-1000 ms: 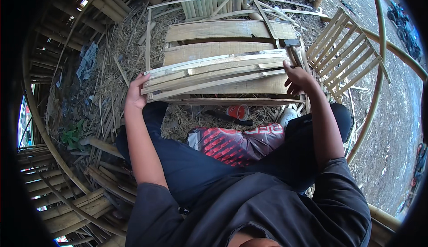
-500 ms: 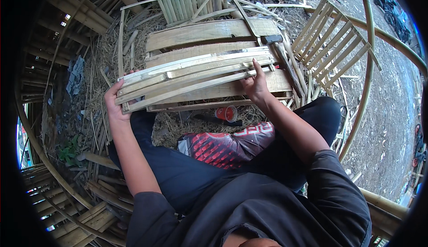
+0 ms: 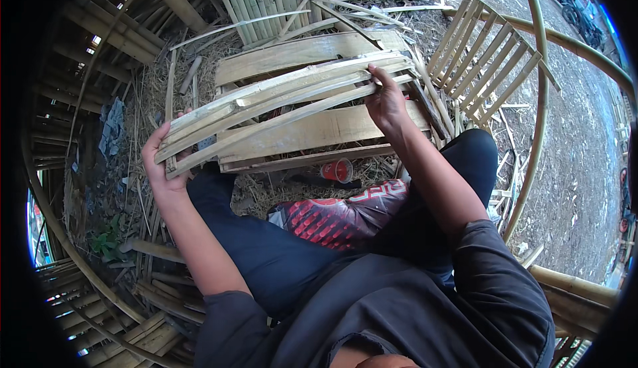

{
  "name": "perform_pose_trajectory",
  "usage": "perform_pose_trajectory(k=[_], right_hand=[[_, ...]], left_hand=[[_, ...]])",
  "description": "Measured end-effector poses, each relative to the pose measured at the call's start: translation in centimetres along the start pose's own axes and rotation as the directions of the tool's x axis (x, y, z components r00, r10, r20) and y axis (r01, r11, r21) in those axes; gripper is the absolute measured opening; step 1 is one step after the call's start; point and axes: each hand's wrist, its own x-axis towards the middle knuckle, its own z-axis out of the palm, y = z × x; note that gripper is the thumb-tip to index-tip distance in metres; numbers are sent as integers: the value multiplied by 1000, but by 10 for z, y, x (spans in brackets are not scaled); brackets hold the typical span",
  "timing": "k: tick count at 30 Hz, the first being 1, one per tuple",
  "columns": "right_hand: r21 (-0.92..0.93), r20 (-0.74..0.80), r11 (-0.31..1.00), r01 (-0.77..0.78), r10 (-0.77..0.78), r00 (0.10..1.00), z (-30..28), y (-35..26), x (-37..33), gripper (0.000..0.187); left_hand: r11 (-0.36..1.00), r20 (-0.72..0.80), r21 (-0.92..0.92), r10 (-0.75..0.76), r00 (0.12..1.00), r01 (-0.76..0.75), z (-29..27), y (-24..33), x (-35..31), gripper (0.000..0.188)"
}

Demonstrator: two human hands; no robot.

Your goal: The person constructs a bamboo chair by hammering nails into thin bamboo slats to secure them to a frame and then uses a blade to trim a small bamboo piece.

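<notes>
A narrow bamboo slat panel (image 3: 286,91), made of several long pale strips, lies across both my hands, its right end farther from me than its left. My left hand (image 3: 161,158) is closed around the left end, thumb on top and fingers partly hidden beneath. Near the right end, my right hand (image 3: 387,105) grips the strips, its thumb and fingertips at the slats. Below the panel stands a low bench of wooden planks (image 3: 325,130), partly covered by it.
A slatted bamboo frame (image 3: 488,62) leans at the right. Green bamboo slats (image 3: 266,9) stand behind the bench. A red cup (image 3: 337,170) and a dark long object (image 3: 312,180) lie by my legs, near a red-and-grey printed bundle (image 3: 332,220). Bamboo scraps and straw cover the ground.
The panel has shifted left, its left end closer to me and its right end slightly farther away. My right thumb has folded in onto the slats. The hammer head on the bench is now hidden.
</notes>
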Motion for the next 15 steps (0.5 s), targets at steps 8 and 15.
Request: perform_pose_trajectory(k=[8, 15], right_hand=[[-75, -61, 996, 41, -45, 997, -11, -12, 3, 20], [-99, -13, 994, 50, -52, 999, -10, -30, 5, 19]], left_hand=[[994, -40, 97, 44, 998, -40, -6, -20, 16, 32], [856, -36, 508, -90, 995, 96, -42, -30, 35, 35]])
